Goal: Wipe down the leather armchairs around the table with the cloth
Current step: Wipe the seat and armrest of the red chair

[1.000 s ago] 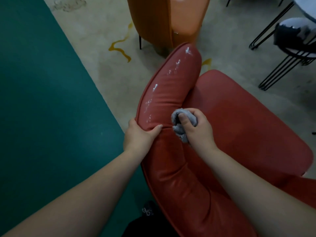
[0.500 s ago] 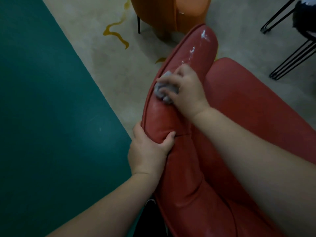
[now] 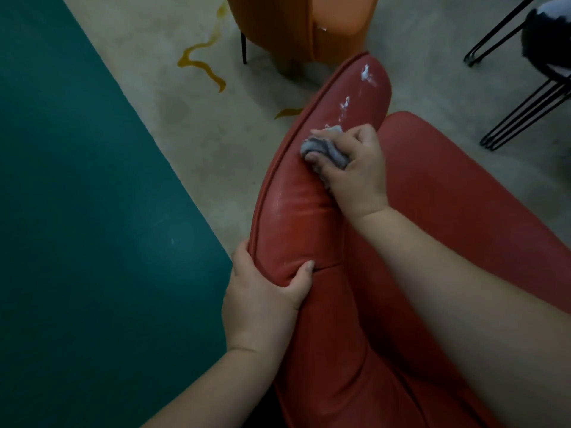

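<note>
A red leather armchair [image 3: 457,193] fills the right half of the view, its padded arm [image 3: 296,217] running from bottom centre up to the top. White foam blobs [image 3: 366,74] dot the far end of that arm. My right hand [image 3: 352,168] grips a crumpled grey cloth [image 3: 324,146] and presses it on the arm just below the foam. My left hand [image 3: 262,298] grips the arm's outer edge lower down, thumb on top and fingers hidden behind it.
An orange armchair [image 3: 309,23] stands just beyond the red one. Black wire legs of a stool [image 3: 525,112] with a black and white seat are at the upper right. The floor is beige carpet with yellow squiggles [image 3: 200,63] and a teal area [image 3: 77,211] on the left.
My right hand slid the cloth from beside my left thumb up the arm toward the foam, leaving the lower stretch free of white blobs. My left hand kept its grip.
</note>
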Tool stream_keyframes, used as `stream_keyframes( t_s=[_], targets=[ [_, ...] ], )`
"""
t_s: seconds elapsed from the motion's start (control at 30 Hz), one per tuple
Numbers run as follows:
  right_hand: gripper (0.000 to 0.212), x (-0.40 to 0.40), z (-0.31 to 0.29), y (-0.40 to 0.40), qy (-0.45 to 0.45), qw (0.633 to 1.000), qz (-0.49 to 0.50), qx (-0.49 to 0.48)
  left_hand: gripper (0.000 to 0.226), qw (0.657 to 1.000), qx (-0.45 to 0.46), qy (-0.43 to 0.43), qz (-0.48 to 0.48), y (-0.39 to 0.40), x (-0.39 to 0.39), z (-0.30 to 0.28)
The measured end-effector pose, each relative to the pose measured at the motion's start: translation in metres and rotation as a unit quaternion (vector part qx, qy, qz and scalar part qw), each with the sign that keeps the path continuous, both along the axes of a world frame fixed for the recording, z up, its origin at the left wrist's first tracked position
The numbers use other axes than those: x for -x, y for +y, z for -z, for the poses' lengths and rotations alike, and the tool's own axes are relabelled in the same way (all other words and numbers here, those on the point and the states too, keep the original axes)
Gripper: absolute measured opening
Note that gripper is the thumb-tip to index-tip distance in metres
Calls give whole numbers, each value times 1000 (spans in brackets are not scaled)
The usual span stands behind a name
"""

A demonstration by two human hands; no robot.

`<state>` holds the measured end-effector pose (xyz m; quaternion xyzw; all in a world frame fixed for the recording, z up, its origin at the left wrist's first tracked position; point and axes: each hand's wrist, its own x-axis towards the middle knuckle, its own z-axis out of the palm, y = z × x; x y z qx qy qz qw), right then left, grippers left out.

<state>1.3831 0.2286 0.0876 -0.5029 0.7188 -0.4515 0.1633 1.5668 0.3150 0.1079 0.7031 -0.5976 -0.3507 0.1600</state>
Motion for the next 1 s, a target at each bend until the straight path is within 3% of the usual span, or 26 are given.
stream_keyframes(
  t_s=[0.17, 0.33, 0.47, 0.57, 0.73, 0.87, 1.0],
  targets=[
    [34, -33, 1, 44, 16, 994, -103, 37, 94, 994, -30, -76, 69, -19, -1, -5],
    [31, 8, -6, -23, 99, 992, -75, 27, 89, 993, -5, -75, 89, -51, 14, -8],
    [32, 44, 3, -48, -10, 999, 36, 12, 97, 980, 48, -108, 159, -104, 45, -2],
    [35, 43, 11, -33, -57, 997, 47, 18, 110, 953, 83, -188, 223, -128, 69, 2],
    [39, 23, 27, 0, -79, 993, 73, 44, 108, 936, 146, -208, 245, -126, 68, 9],
    [36, 44, 21, -35, -22, 999, 21, 43, 102, 933, 146, -207, 255, -128, 68, 11],
    [32, 59, 20, -71, -89, 990, 95, 58, 100, 934, 139, -211, 251, -129, 68, 10]
  ],
)
